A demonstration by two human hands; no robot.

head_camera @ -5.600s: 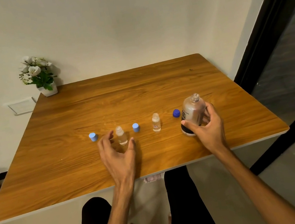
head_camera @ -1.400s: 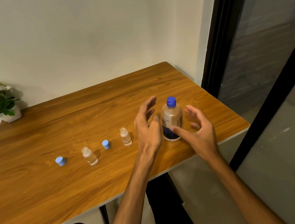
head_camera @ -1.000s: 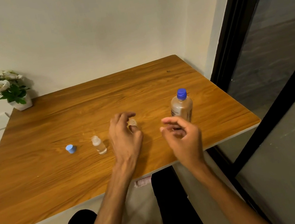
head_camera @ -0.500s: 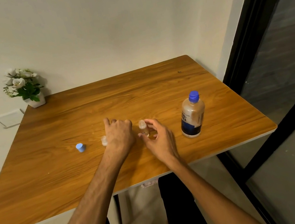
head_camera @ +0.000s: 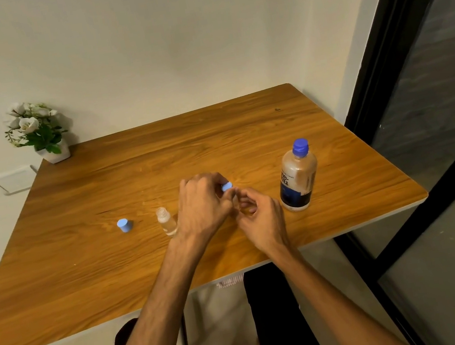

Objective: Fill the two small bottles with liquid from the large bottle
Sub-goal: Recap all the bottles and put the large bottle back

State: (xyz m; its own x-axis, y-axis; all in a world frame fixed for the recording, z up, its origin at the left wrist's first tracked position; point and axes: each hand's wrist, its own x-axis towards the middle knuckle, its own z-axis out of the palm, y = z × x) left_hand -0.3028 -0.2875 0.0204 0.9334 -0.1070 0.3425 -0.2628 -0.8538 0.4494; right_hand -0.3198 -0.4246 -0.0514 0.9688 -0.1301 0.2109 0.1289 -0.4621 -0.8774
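Note:
The large bottle (head_camera: pixel 298 178) stands upright at the right of the wooden table (head_camera: pixel 145 266), closed with its dark blue cap. My left hand (head_camera: pixel 203 204) pinches a light blue cap (head_camera: pixel 226 186) just above a small bottle. That small bottle is mostly hidden inside the curled fingers of my right hand (head_camera: pixel 261 215), which holds it on the table. The other small bottle (head_camera: pixel 166 221) stands open just left of my left wrist, holding clear liquid. Its light blue cap (head_camera: pixel 124 225) sits further left on the table.
A small white pot of white flowers (head_camera: pixel 38 131) stands at the table's back left corner by the wall. A dark-framed glass door (head_camera: pixel 434 111) runs along the right side. My legs and a bare foot show below the front edge.
My left hand picked up the light blue cap between the small bottles and brought it over the right one. My right hand closed round that small bottle. The large bottle stayed capped.

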